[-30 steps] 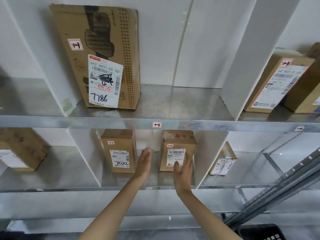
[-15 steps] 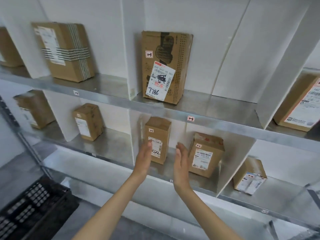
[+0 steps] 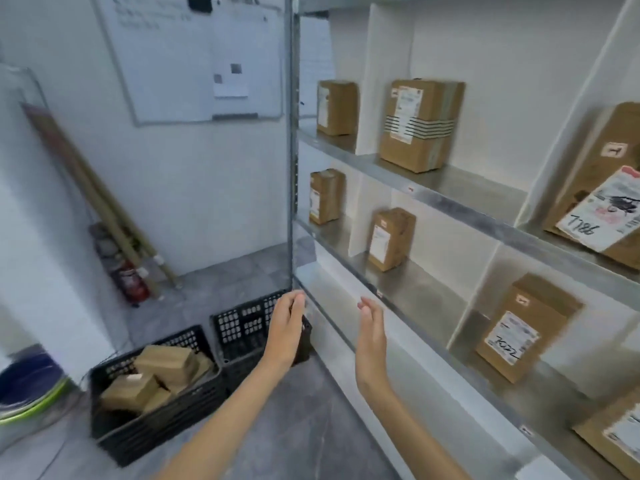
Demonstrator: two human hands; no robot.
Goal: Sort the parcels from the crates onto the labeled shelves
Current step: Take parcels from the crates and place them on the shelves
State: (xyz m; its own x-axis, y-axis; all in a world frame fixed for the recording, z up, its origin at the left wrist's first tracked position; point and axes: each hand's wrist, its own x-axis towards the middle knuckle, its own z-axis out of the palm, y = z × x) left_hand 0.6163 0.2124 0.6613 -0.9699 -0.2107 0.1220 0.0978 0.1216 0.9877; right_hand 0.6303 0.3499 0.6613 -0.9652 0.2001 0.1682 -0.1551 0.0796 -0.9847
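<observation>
Hands hover empty, fingers straight: left hand (image 3: 285, 329), right hand (image 3: 372, 341). Down-left of them, brown cardboard parcels (image 3: 162, 365) lie in a black plastic crate (image 3: 156, 420). Labelled brown boxes (image 3: 391, 239) stand apart on grey metal shelves (image 3: 450, 192) to the right.

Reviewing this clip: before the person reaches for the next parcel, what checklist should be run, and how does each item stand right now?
1. Left hand free: ok, fingers straight, holding nothing.
2. Right hand free: ok, open and holding nothing.
3. Near crate has parcels: ok, several brown boxes lie inside.
4. Far crate contents: cannot tell, the left hand covers part of it.
5. Parcel labels readable for sorting: cannot tell, too blurred.
6. Shelf has room: ok, bare metal shows beside the boxes there.
</observation>
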